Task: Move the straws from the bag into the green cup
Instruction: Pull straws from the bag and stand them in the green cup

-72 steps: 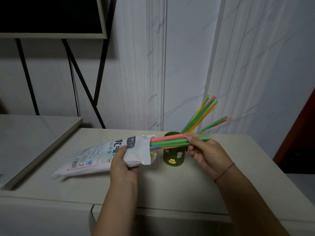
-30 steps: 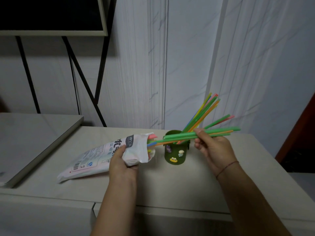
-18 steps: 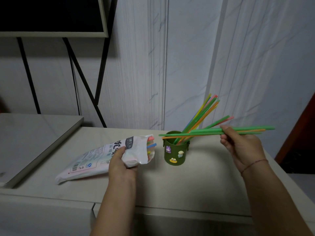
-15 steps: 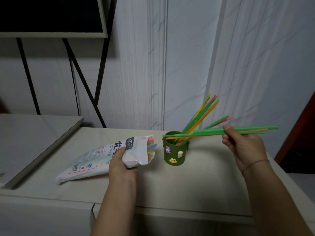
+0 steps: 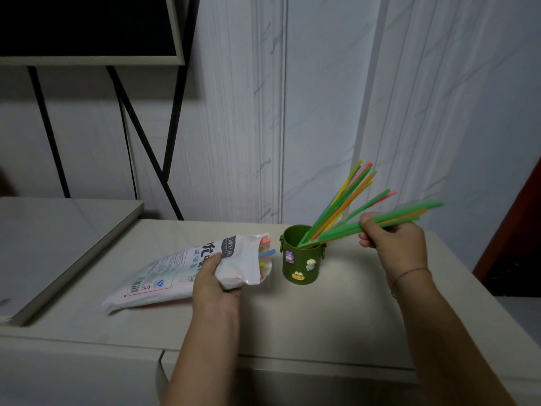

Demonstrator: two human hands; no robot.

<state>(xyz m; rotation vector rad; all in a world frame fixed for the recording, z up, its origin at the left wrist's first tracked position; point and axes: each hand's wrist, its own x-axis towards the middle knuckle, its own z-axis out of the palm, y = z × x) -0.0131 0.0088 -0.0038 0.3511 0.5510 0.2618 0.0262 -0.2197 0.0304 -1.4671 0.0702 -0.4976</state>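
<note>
Right hand (image 5: 392, 247) pinches a bundle of green and orange straws (image 5: 339, 232), tilted so the lower ends dip into the green cup (image 5: 301, 268). Left hand (image 5: 215, 281) grips the mouth of the bag (image 5: 164, 273), which lies just left of the cup on the worktop (image 5: 336, 317), coloured straw ends (image 5: 268, 252) poking out.

— What is the left hand (image 5: 215, 278) doing?
— It is gripping the bag (image 5: 175, 271) near its mouth, thumb lying on top, forearm reaching forward
— And the right hand (image 5: 392, 244)?
— It is pinching a bunch of straws (image 5: 339, 234), hovering higher and off to the right, fingers curling
</note>
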